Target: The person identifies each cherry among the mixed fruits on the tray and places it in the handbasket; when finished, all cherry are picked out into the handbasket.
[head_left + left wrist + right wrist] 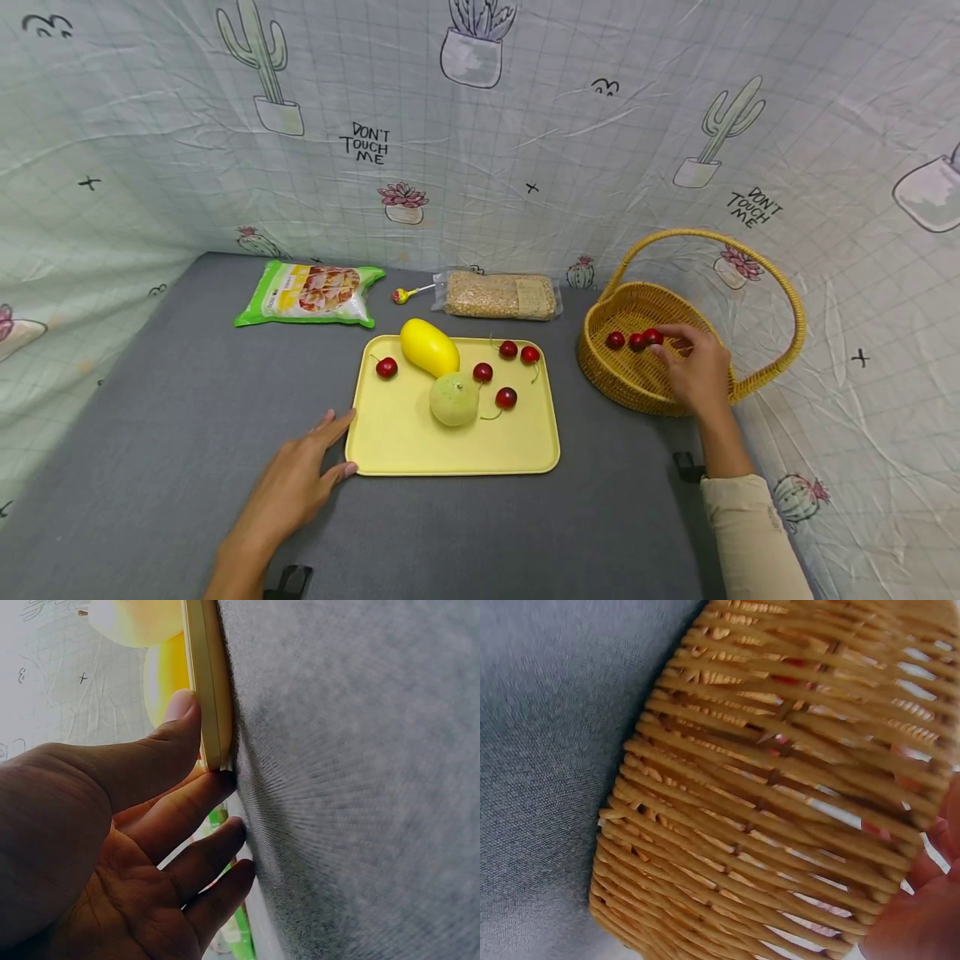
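Hands [292, 483] [701, 371] at tray [450, 454] and basket [609, 381], packets [318, 293] [495, 297] beyond.

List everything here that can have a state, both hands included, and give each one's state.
Left hand: fingers extended, touching the tray.
Right hand: pinching a cherry in the basket.
Tray: flat, bearing fruit.
Basket: upright, handle raised.
Two other basket cherries: lying loose.
Five tray cherries: lying loose.
Yellow fruit: uncut.
Green fruit: uncut.
Green-edged bag: lying flat, no opening visible.
Grain packet: lying flat, seal unclear.
Lollipop: lying down.
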A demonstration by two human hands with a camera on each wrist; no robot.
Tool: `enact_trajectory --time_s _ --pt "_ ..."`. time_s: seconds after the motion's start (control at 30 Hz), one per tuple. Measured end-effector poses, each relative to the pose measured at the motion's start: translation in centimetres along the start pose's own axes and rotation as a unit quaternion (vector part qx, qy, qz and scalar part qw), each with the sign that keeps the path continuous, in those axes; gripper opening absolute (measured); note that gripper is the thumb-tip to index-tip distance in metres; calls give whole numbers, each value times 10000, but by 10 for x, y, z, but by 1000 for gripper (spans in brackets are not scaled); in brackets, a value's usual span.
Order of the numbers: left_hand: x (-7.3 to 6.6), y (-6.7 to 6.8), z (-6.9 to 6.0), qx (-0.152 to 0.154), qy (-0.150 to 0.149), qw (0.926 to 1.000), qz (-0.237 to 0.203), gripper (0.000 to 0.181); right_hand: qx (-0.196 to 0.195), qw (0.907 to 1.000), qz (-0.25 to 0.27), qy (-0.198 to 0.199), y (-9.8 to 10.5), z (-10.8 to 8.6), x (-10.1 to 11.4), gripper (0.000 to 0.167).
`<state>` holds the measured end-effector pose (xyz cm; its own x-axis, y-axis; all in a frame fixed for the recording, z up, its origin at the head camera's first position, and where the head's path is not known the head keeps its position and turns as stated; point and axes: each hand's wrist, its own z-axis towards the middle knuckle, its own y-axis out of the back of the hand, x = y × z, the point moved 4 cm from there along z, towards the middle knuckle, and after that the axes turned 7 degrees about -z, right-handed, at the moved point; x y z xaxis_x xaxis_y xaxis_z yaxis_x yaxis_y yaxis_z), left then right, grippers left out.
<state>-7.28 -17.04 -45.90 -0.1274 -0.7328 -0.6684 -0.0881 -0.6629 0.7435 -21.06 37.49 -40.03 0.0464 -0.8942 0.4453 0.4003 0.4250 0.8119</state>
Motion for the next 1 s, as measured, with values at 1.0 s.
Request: enact_trajectory --time_s 1.0 --pt "-1 -1 1 88 144 9998 93 78 893 9935 -192 -681 -25 37 -49 29"
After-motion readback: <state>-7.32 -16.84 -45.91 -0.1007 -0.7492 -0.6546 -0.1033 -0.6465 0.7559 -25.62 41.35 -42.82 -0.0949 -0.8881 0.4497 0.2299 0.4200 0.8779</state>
